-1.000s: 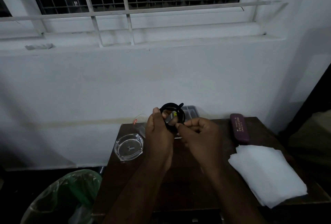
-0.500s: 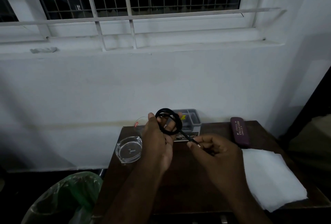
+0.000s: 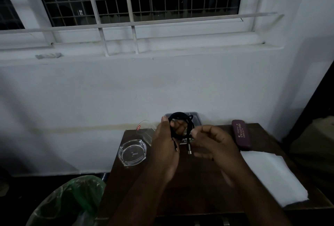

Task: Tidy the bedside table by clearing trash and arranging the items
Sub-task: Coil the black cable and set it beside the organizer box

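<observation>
A coiled black cable (image 3: 179,115) is held up over the back of the dark wooden bedside table (image 3: 197,193). My left hand (image 3: 165,148) grips the coil's left side. Two cable ends with plugs hang down below the coil, between my hands. My right hand (image 3: 216,143) is blurred; its thumb and forefinger meet at the coil's right side, the other fingers spread below. A glass ashtray (image 3: 132,152) sits at the table's left edge. A purple spectacle case (image 3: 241,134) lies at the back right.
A stack of white paper sheets (image 3: 271,177) covers the table's right side. A grey box (image 3: 197,117) stands behind the coil against the wall, with a clear plastic piece (image 3: 143,129) to its left. A green-lined bin (image 3: 68,200) stands on the floor left of the table.
My right hand had pulled one cable end out to the right, then came back to the coil. That end now dangles straight down. The left hand kept hold of the coil.
</observation>
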